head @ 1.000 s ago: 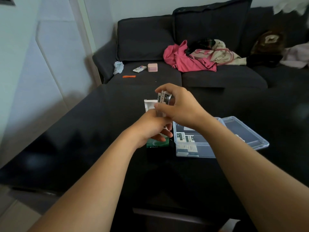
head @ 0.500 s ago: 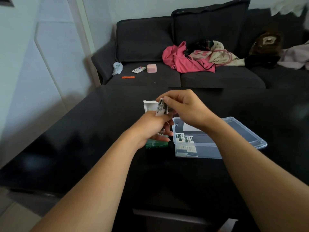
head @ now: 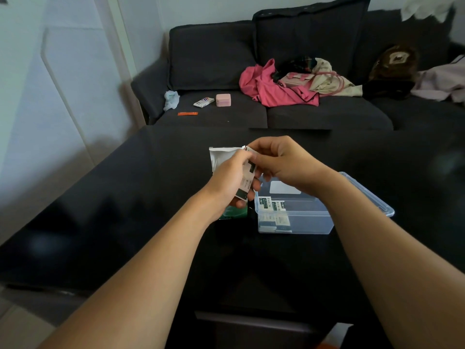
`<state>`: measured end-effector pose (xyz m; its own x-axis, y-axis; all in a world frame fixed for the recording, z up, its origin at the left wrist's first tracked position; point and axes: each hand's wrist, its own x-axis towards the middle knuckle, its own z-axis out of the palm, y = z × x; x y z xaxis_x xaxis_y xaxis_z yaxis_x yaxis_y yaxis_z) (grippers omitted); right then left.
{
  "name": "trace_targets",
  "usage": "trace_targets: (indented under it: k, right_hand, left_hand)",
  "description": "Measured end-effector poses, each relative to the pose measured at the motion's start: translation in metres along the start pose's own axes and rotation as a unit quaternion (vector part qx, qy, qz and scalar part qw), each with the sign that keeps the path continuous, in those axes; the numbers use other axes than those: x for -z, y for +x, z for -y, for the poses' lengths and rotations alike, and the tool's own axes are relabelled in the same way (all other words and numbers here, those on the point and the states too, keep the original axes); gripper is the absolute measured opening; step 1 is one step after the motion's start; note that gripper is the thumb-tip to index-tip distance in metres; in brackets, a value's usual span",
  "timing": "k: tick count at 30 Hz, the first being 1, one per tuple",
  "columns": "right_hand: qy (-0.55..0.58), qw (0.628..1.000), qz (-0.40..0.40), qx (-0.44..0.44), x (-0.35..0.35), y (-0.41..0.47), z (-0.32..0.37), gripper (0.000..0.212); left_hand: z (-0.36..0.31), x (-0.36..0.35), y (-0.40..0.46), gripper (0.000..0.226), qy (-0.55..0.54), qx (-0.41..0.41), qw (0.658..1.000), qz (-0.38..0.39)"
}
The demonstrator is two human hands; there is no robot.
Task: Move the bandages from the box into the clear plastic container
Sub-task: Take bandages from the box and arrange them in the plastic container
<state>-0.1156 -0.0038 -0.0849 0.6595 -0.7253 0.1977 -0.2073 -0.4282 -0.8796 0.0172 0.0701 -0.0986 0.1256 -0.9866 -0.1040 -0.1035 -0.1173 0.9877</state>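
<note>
**op_remote:** Watching the head feed. My left hand (head: 230,182) has its fingers wrapped round the box (head: 221,157), holding it up off the surface (head: 125,197). My right hand (head: 281,159) pinches a small stack of bandages (head: 247,177) at the box mouth, thumb and fingers pressed on the top end. The container (head: 297,217) sits just to the right, lid off, with a few bandages already lying in its near-left corner. What would you worry about?

**gridlurker:** The stack fanning out. You only hold one end, so I'd guess the lower strips can slide free and drop on the surface, or onto that green thing (head: 232,212) under your left hand. I can't tell what it is, maybe another pack.

**op_remote:** Fair. Also the box is tilted, so anything left inside might spill out. I can't see in.

**gridlurker:** And your right wrist hangs right over the container's far-left corner. Knock it and a light tub like that probably skids.

**op_remote:** The clear lid (head: 372,195) lies behind it, touching or nearly, so it won't slide far back.

**gridlurker:** Anything else in the way?

**op_remote:** Not really. The sofa (head: 327,114) past the surface has pink clothes (head: 274,89), a pink case (head: 223,100) and a small packet (head: 203,102), all well apart from my hands.
</note>
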Motion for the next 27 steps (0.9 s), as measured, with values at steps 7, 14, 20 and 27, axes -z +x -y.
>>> trace_targets:
  k: [7, 14, 20, 27]
  right_hand:
    - [0.051, 0.998, -0.013, -0.02, 0.001, 0.001, 0.0, 0.02]
    - [0.093, 0.993, 0.016, -0.068, 0.009, 0.0, -0.006, 0.019]
    - [0.148, 0.98, 0.04, -0.125, 0.013, -0.001, -0.009, 0.018]
    - [-0.017, 0.969, -0.042, -0.242, 0.074, -0.009, -0.025, 0.014]
  left_hand:
    - [0.003, -0.004, 0.002, 0.064, -0.009, -0.008, 0.999, -0.045]
    - [0.004, -0.006, 0.005, 0.063, -0.041, 0.036, 0.998, -0.037]
    - [0.006, -0.01, 0.006, 0.067, -0.007, 0.028, 0.999, -0.043]
    - [0.008, -0.007, 0.003, 0.029, 0.269, -0.143, 0.95, -0.071]
